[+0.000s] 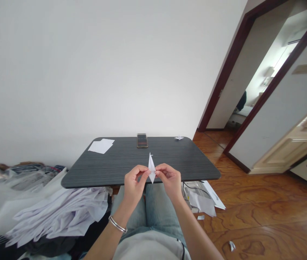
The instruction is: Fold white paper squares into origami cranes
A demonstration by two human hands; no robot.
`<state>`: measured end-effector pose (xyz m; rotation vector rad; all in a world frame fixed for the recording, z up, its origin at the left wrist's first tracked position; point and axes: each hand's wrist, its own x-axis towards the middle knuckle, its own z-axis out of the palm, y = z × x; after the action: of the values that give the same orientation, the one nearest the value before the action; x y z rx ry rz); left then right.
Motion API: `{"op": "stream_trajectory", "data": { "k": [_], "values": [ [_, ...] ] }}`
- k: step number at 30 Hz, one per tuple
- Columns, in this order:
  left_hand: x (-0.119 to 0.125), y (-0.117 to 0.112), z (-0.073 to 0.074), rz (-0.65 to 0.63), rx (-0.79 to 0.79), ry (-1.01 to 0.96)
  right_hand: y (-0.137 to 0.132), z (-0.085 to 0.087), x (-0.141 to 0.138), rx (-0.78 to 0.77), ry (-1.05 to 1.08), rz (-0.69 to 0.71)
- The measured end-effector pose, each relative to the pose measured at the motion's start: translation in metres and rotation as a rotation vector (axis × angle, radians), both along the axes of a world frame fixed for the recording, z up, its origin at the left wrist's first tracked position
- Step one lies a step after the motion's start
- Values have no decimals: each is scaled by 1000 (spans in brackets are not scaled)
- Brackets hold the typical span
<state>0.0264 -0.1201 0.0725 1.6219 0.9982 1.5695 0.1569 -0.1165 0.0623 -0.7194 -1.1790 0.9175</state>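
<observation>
A small folded white paper shape [151, 167], narrow and pointed at top and bottom, is held upright between both hands just above the near edge of the dark table [120, 162]. My left hand [134, 182] pinches its left side; a silver bracelet sits on that wrist. From the right, my right hand [169, 178] pinches the other side. Both hands have fingers closed on the paper. My knees in light jeans show below.
White paper sheets [101, 146] lie at the table's far left, a phone [142, 140] at the far middle, a small folded paper figure [179, 138] at the far right. Crumpled cloth [47, 209] piles on the left. Papers [203, 198] lie on the wooden floor; a doorway opens right.
</observation>
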Motion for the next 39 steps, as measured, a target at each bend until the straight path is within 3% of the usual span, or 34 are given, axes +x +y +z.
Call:
{"op": "stream_trajectory", "data": {
  "k": [6,13,33,39],
  "values": [
    [-1,3,-2,-24,15,15,3,-2,1,15,25,32],
    [6,1,-3,40,46,-44,1,-1,-4,42,-2,-37],
    [9,4,6,-40,-120,-213,3,2,-6,-72,125,-68],
    [11,4,10,-49,-191,-286,3,0,-3,-126,195,-6]
  ]
}}
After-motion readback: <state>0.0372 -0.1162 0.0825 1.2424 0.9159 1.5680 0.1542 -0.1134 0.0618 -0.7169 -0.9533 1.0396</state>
